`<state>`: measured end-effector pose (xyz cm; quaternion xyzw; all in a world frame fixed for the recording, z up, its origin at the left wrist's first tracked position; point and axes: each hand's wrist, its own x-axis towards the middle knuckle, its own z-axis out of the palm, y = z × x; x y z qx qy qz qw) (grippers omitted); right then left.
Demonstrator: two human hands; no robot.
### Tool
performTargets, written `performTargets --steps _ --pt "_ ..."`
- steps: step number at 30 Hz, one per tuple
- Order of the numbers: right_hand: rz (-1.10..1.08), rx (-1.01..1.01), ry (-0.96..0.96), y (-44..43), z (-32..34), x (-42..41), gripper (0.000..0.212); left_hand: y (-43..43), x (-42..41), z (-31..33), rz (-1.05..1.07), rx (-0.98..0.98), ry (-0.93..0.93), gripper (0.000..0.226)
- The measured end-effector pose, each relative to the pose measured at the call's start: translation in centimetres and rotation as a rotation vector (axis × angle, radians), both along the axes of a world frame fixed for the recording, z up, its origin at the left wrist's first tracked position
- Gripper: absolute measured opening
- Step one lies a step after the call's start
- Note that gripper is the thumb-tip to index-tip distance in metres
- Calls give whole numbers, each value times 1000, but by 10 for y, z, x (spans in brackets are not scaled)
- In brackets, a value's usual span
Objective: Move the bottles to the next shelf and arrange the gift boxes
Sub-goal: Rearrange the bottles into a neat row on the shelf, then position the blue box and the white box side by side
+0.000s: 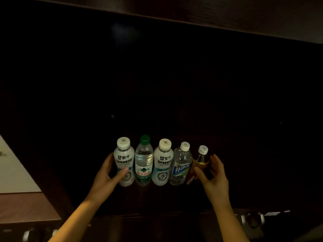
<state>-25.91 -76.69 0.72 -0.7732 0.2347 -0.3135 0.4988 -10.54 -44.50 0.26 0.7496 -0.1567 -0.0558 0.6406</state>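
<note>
Flanking five upright bottles [161,161], left hand [106,179] grips the leftmost white bottle [124,158] (right hand [215,179], the amber bottle [201,158]).

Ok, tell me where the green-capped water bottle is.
In the head view, the green-capped water bottle stands second from the left in the row of five on the dark shelf, between the left white bottle and the right white bottle.

Both bare forearms rise from the lower edge, the left from 7 o'clock and the right from 5 o'clock. The left hand [106,173] wraps the end white bottle [124,161], thumb across its front. The right hand [215,175] cups around the amber bottle [201,158], fingers spread; contact there is unclear.
</note>
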Motion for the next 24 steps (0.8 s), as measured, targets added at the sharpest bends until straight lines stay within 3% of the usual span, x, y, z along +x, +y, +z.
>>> performTargets --steps 6,12,24 --pt "-40 -98 -92 15 47 -3 100 5 1 45 -11 -97 -117 78" --pt "-20 -226 -205 48 103 1 94 7 6 87 -20 -76 -260 71" --pt "174 -326 -304 107 161 17 91 18 -8 146 -15 -91 -363 69"
